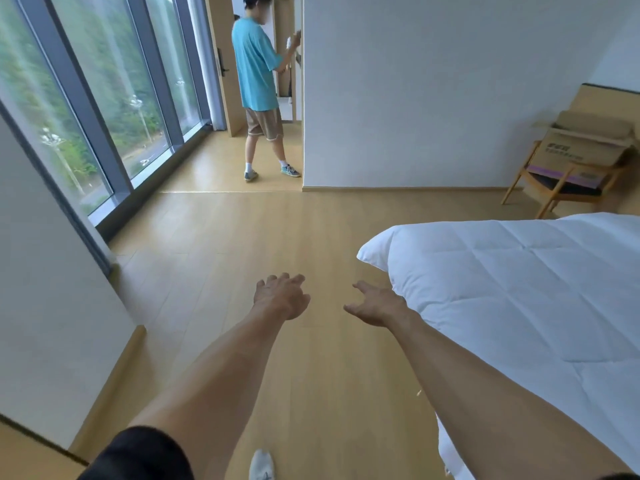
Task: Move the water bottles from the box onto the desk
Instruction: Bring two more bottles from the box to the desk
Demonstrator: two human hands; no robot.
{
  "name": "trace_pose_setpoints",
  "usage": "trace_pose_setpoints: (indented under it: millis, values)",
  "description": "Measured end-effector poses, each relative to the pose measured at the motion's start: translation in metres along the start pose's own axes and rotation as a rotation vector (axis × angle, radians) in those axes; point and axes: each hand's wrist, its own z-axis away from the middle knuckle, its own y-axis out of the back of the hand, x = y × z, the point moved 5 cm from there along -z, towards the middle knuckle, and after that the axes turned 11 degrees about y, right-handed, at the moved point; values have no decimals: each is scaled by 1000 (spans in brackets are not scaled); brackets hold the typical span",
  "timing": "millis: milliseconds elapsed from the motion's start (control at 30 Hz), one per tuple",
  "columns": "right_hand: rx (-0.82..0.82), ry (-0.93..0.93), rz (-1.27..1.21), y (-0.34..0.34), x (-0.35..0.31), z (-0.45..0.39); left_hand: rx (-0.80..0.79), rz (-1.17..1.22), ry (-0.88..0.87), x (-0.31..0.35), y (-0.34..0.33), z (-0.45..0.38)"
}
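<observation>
Both arms were extended forward over the wooden floor (311, 237). Left hand (280, 297) and right hand (377, 304) hung side by side, fingers loosely spread, holding nothing. Cardboard box (585, 143) sat on a chair (554, 188) well beyond and right of the right hand; bottles could not be seen.

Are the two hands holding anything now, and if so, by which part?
Nothing is held. The left hand and the right hand reach forward over the floor, fingers relaxed.
</observation>
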Motion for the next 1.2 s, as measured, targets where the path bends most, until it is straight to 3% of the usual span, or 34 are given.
trace_pose_setpoints:
  millis: [467, 733, 1200]
  values:
    - [44, -131, 6, 94, -13, -251, 31, 31, -103, -3, 92, -290]
    - [-10, -161, 36, 111, -13, -357, -17, 47, -121, -10, 106, -403]
    - [-11, -34, -6, 169, -24, -622, 16, 9, -26, -8, 171, -619]
